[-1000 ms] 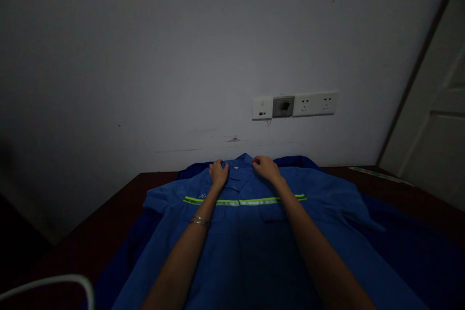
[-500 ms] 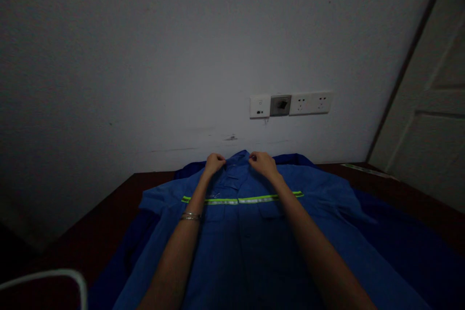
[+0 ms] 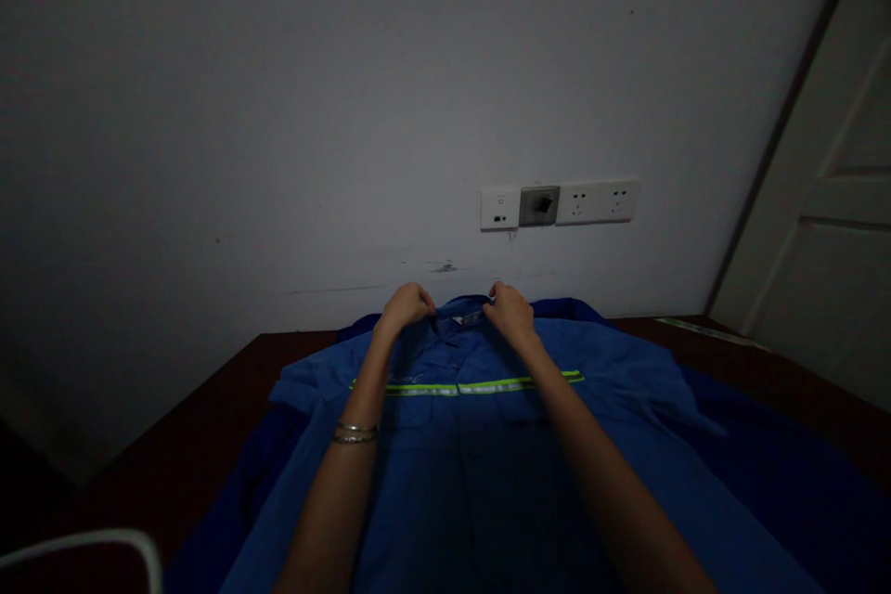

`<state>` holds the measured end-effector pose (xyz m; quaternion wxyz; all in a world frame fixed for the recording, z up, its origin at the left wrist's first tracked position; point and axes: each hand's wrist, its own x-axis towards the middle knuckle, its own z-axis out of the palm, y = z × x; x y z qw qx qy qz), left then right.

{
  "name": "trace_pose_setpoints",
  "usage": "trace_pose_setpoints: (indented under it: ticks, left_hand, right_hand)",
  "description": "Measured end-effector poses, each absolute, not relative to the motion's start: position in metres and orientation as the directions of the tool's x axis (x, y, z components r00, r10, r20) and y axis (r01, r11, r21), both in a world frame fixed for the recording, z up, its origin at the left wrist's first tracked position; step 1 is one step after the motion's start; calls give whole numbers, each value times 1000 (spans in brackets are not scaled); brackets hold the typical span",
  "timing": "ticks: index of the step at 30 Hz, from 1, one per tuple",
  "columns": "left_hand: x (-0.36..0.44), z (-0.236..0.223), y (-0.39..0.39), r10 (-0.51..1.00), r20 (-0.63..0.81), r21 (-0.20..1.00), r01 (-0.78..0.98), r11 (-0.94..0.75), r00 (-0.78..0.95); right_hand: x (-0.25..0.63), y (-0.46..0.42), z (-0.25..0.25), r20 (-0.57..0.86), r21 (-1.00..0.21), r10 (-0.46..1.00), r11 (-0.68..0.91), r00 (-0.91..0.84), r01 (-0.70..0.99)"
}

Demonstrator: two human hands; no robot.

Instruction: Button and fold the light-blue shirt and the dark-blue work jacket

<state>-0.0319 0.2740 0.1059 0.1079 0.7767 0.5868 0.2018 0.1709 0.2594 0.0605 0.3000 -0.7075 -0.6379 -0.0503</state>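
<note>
A blue work jacket (image 3: 445, 473) lies spread front side up, with a yellow-green and silver reflective stripe (image 3: 494, 385) across its chest. At its far end my left hand (image 3: 409, 306) pinches the left side of the collar (image 3: 462, 304). The collar's right side is held between the closed fingers of my right hand (image 3: 510, 308). Between the hands the neck opening shows a small white label (image 3: 468, 319). Darker blue cloth (image 3: 758, 455) lies beneath the jacket and sticks out around it.
The dark red table (image 3: 209, 399) meets a white wall (image 3: 313, 111) bearing sockets and switches (image 3: 557, 204). A pale door (image 3: 828, 278) stands at the right. A printed strip (image 3: 710, 332) lies at the back right. A white curved tube (image 3: 90, 538) is at the lower left.
The collar has been spread wider, and the neck opening with its label now shows. My hands have moved slightly apart, the right one a little to the right.
</note>
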Motion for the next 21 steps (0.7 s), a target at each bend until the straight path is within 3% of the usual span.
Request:
trace_pose_setpoints:
  ticks: [7,12,16,21]
  left_hand:
    - [-38,109,273,960,220,391,887,-247,170]
    - [-44,110,274,956,249,413,875,-251,157]
    - [-47,113,270,943,274,389,875,-288,189]
    - [-48,118,263,941,304,349,902,-254,148]
  right_hand:
    - [205,277,64,352,-611,930,144,104,779]
    - [228,277,70,327,-643,945,240,-23,727]
    - [240,277,71,277,-738,948,313,-155,598]
    - [235,279,70,263,-747,959,274,-110,606]
